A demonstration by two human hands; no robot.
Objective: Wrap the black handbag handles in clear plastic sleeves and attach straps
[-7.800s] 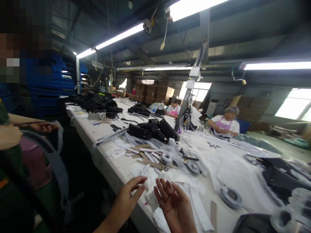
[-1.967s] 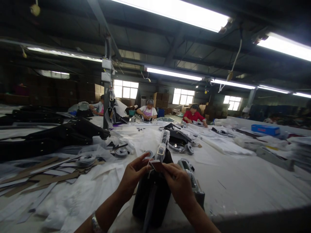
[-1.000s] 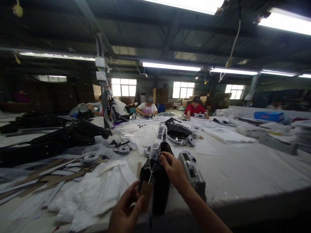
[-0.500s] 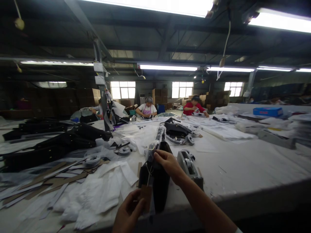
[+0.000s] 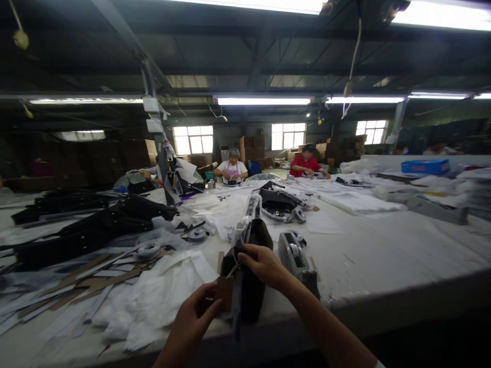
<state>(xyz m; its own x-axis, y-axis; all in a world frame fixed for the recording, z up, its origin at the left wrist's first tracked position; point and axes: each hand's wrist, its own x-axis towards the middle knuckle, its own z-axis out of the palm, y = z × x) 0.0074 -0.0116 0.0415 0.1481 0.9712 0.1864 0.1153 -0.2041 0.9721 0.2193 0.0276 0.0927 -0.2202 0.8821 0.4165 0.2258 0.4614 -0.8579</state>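
A black handbag [image 5: 255,291] stands on the table in front of me, its strap [image 5: 253,207] wrapped in clear plastic. My left hand [image 5: 197,314] pinches a brown cardboard hang tag [image 5: 225,292] by its left edge, thumb in front. A pale string [image 5: 235,267] runs from the tag up to the bag. At the bag's upper left, my right hand [image 5: 263,263] has its thumb and fingers closed on the plastic-wrapped strap, right beside the string. Whether the string is also between those fingertips is hard to make out.
A grey tape dispenser [image 5: 295,255] stands just right of the bag. White wrapping sheets [image 5: 164,296] and cardboard strips [image 5: 88,281] lie at left, with black bags [image 5: 95,225] behind. Another wrapped bag [image 5: 278,199] lies farther back. Two people [image 5: 232,166] work across the table.
My right hand has slid a little down and left along the strap, closer to the string. The tag in my left hand has moved slightly up and left.
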